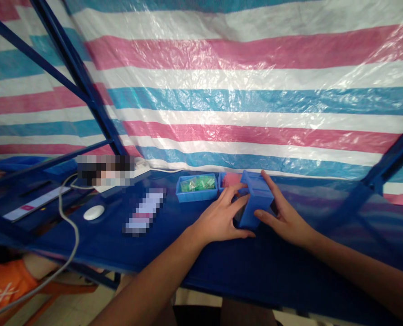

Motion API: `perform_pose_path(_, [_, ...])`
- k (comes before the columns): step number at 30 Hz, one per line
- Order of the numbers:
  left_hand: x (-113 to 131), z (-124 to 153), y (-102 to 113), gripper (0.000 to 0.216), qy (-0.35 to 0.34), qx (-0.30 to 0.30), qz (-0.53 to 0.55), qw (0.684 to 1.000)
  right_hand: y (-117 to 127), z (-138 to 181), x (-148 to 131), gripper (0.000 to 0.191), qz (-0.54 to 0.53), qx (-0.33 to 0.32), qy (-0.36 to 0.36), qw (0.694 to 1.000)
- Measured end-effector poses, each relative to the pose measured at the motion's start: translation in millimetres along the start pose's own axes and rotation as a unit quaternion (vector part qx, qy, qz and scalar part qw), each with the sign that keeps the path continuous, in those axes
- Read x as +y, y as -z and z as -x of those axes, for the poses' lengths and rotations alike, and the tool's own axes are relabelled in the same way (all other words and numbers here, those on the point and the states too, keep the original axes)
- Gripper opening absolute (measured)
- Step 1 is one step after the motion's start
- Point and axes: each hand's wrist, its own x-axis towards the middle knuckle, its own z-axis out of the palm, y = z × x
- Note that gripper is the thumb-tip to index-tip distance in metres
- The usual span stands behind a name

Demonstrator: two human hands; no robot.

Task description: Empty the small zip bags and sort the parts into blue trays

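A small blue plastic box (257, 197) stands tipped on its side on the blue table (201, 262). My left hand (221, 217) grips its left side, thumb along the bottom and fingers over the top edge. My right hand (282, 213) clasps its right side, fingers up the far face and thumb at the lower front. Right behind the box sits a blue bin with pink parts (230, 179), partly hidden by my left fingers. To the left of that, a blue bin (196, 188) holds green parts.
A white mouse (93, 212) with a grey cable (73, 244) lies at the left, near a blurred card (143, 213) and a flat white strip (35, 203). A striped tarp (242, 81) and blue frame bars (82, 77) close off the back. Someone in orange (4, 285) sits lower left.
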Motion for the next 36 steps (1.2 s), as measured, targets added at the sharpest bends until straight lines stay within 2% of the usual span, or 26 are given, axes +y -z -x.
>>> perform_pose_path(3, [2,-2,1,0.105,-0.014,0.017,-0.026,0.999,-4,1,-2,0.103,0.016,-0.029,0.020,0.999])
perform_pose_path(7, [2,-5,2,0.089,-0.044,0.045,-0.055,0.997,-5,0,-7,0.097,0.085,-0.024,0.056,0.995])
perform_pose_path(11, [2,-7,1,0.078,-0.051,0.006,-0.037,0.998,-3,-2,-10,0.097,0.092,-0.039,0.062,0.993])
perform_pose_path(15, [2,-7,-2,0.078,-0.048,-0.021,-0.035,0.998,0,-6,-12,0.094,0.112,-0.039,0.072,0.990])
perform_pose_path(20, [4,-7,-7,0.077,-0.047,-0.060,-0.035,0.996,2,-7,-11,0.083,0.149,-0.073,0.110,0.980])
perform_pose_path(31, [5,-9,-13,0.077,-0.038,-0.099,-0.049,0.993,-2,-4,-6,0.078,0.141,-0.070,0.117,0.981])
perform_pose_path(36, [2,-7,-12,0.055,-0.027,-0.111,-0.083,0.990,7,-4,-3,0.077,0.148,-0.041,0.100,0.983])
